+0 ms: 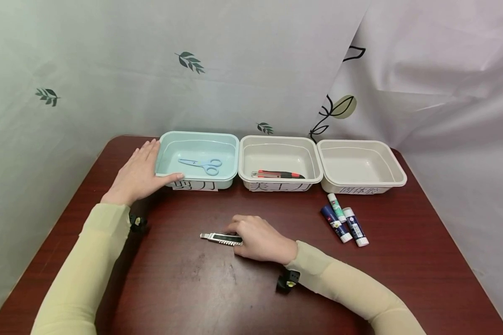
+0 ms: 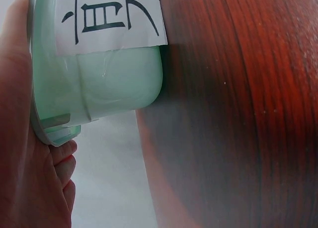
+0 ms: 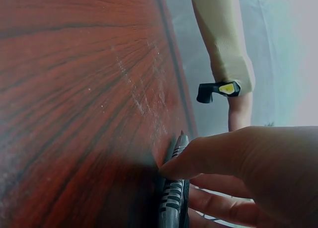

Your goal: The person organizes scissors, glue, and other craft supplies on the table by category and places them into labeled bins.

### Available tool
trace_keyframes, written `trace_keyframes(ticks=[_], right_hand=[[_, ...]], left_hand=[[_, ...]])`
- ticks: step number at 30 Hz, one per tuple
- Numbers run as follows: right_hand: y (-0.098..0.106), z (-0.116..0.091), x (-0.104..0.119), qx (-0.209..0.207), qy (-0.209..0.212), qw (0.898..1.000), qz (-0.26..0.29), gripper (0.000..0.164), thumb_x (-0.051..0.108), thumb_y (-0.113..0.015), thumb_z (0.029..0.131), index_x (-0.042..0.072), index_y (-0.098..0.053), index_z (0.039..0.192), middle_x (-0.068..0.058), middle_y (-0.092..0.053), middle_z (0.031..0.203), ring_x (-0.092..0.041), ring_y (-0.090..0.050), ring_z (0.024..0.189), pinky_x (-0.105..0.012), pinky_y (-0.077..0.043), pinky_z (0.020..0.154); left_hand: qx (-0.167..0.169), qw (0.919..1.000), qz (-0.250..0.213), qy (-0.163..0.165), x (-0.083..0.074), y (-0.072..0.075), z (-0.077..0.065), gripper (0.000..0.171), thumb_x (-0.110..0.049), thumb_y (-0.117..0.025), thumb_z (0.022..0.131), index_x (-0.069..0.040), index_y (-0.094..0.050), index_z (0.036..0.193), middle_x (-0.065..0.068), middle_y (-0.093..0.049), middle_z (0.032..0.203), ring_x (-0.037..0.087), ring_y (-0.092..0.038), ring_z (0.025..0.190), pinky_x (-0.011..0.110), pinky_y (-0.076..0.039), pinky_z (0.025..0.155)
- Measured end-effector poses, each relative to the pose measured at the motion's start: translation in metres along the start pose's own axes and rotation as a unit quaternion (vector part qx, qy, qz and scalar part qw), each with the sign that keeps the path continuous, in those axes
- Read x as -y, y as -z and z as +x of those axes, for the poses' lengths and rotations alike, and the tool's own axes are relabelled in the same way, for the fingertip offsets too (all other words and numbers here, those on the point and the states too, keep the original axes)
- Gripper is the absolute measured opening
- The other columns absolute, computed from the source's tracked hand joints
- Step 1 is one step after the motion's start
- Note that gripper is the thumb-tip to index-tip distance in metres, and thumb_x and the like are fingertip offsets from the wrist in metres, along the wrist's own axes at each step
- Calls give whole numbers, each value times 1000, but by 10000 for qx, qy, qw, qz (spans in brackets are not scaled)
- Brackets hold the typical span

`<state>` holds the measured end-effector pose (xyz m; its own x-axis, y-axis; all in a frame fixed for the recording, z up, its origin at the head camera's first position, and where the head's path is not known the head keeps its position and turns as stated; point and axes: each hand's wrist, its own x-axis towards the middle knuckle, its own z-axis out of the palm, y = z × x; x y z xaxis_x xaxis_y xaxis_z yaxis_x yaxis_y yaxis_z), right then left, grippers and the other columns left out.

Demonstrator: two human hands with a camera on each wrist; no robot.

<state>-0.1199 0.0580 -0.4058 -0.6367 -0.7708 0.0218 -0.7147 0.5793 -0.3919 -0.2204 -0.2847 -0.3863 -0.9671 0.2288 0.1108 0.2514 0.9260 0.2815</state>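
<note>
My left hand (image 1: 137, 174) rests at the left front corner of a light blue bin (image 1: 167, 136), thumb over the front rim and straight fingers along the left side. A pair of blue scissors (image 1: 201, 164) lies in that bin. Low over the table, my right hand (image 1: 260, 239) pinches a silver and black utility knife (image 1: 224, 238) between thumb and fingers. The knife's tip points left in the head view. In the right wrist view, the thumb (image 3: 198, 156) presses the near side of its ribbed body (image 3: 171, 200), and the palm hides the rear end.
A beige middle bin (image 1: 278, 139) holds a red and black utility knife (image 1: 278, 174). To its right stands another beige bin (image 1: 360, 143). Several glue sticks (image 1: 355, 228) lie before it on the brown table (image 1: 172, 288). Paper labels are on the bins' fronts. A patterned curtain (image 1: 251, 60) hangs behind.
</note>
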Motion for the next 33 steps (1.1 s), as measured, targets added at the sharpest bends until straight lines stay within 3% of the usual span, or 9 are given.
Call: trace_keyframes(ticks=[14,23,33], right_hand=[[6,-19,-7,-191,56,9992,335,42,8,-77,79,15,-77,120,9,-61,93,-5,-55,75,-19,-46,62],[18,-33,-18,-497,-94,9980,367,40,8,-77,79,16,-77,118,9,-62,95,-7,-57,77,-26,-51,67],[27,-43,-35,-749,-244,9949,633,38,5,-76,79,15,-77,115,10,-63,95,-8,-56,75,-25,-48,66]], left_hand=[[-7,10000,31,13,1,-1,0,119,-74,-59,88,6,-10,160,29,-15,164,39,-8,153,48,-3,124],[26,10000,30,39,0,-1,1,119,-74,-59,88,5,-9,160,29,-15,164,39,-8,153,47,-2,124],[3,10000,42,35,0,0,1,119,-75,-60,87,5,-10,161,29,-16,164,39,-9,153,47,-3,125]])
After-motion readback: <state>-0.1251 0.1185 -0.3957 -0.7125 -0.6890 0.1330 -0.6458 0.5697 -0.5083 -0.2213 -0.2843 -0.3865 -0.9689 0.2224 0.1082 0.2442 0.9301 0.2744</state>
